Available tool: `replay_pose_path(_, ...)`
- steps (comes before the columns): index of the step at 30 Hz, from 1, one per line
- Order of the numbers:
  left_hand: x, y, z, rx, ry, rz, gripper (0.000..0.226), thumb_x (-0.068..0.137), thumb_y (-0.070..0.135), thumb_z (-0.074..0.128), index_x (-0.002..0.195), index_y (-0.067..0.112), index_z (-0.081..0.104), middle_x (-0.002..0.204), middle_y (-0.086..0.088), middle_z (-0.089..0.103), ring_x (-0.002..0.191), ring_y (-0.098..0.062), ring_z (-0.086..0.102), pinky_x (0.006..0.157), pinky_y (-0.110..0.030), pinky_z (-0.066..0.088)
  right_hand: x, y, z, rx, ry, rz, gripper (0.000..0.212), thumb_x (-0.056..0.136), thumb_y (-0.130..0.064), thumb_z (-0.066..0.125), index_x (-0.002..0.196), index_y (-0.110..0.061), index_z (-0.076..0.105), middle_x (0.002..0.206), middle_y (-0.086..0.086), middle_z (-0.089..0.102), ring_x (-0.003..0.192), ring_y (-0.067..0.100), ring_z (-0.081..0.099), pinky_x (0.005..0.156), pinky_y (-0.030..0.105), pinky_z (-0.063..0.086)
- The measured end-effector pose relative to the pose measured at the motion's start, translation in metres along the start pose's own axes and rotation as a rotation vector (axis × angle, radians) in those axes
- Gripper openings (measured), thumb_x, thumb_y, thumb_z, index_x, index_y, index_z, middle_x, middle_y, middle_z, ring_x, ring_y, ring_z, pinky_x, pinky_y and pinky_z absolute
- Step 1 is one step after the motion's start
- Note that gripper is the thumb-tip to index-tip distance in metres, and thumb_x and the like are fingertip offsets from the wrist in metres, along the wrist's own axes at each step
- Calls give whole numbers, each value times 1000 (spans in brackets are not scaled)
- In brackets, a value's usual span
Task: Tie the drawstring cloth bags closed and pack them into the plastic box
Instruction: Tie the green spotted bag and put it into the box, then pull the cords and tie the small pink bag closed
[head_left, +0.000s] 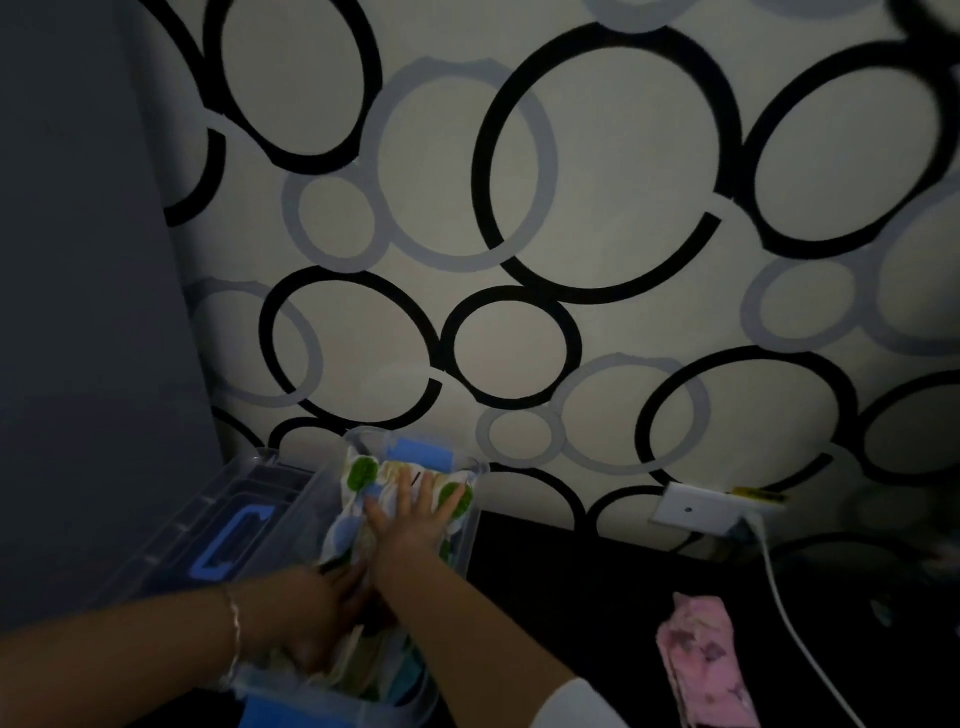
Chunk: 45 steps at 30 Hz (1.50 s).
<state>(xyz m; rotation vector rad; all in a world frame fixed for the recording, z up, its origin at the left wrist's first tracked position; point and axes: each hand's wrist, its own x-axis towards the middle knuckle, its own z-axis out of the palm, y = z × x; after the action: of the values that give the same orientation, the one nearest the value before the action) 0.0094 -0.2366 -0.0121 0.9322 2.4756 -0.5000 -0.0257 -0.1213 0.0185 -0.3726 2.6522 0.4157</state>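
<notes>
A clear plastic box (470, 525) with blue latches stands on the dark table near the wall. A white cloth bag (358, 483) with green and blue spots lies inside it. My right hand (415, 519) presses flat on that bag with its fingers spread. My left hand (317, 618) reaches into the near end of the box and rests on the bags there; its fingers are partly hidden. A pink cloth bag (701, 660) lies on the table to the right, apart from both hands.
The box's clear lid (228, 519) with a blue handle leans open at the left. A white wall socket (696, 506) has a plug and a white cable (800, 639) running down across the table at the right. The circle-patterned wall is close behind.
</notes>
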Motion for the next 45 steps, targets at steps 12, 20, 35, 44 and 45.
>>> replay_pose_path(12, 5, 64, -157, -482, 380, -118, 36, 94, 15, 53, 127, 5, 56, 129, -17, 59, 116, -28, 56, 97, -33, 43, -88, 115, -11, 525, 629, -92, 84, 85, -4, 59, 154, -13, 13, 158, 24, 10, 147, 36, 8, 121, 44, 5)
replay_pose_path(20, 74, 190, -165, -693, 478, 49, 11, 85, 19, 58, 95, 20, 60, 101, -5, 67, 94, -25, 65, 83, -42, 53, -134, 210, 111, 791, 607, 235, 30, 88, -10, 53, 117, -7, 56, 117, 15, 59, 110, 32, 57, 89, 38, 47)
replay_pose_path(35, 136, 252, -130, -1879, 147, -167, 66, 93, 38, 59, 146, 31, 21, 132, -6, 53, 108, -23, 58, 85, -34, 53, -141, 235, 196, 992, 353, 393, 32, 91, -28, 54, 113, -5, 63, 105, 18, 66, 87, 28, 61, 72, 33, 48)
replay_pose_path(44, 120, 231, -131, -1513, 416, -204, 45, 86, 13, 68, 129, 14, 55, 121, -13, 61, 92, -21, 62, 53, -22, 50, -197, 246, 158, 593, 476, -30, 27, 93, -15, 59, 118, -19, 69, 109, 6, 57, 91, 19, 57, 77, 23, 45)
replay_pose_path(45, 115, 228, -129, -1462, 459, -232, 40, 87, 9, 65, 126, 11, 57, 119, -15, 61, 91, -23, 64, 53, -23, 53, -200, 246, 160, 570, 490, -33, 29, 92, -15, 59, 119, -20, 69, 105, 6, 55, 90, 20, 57, 75, 21, 45)
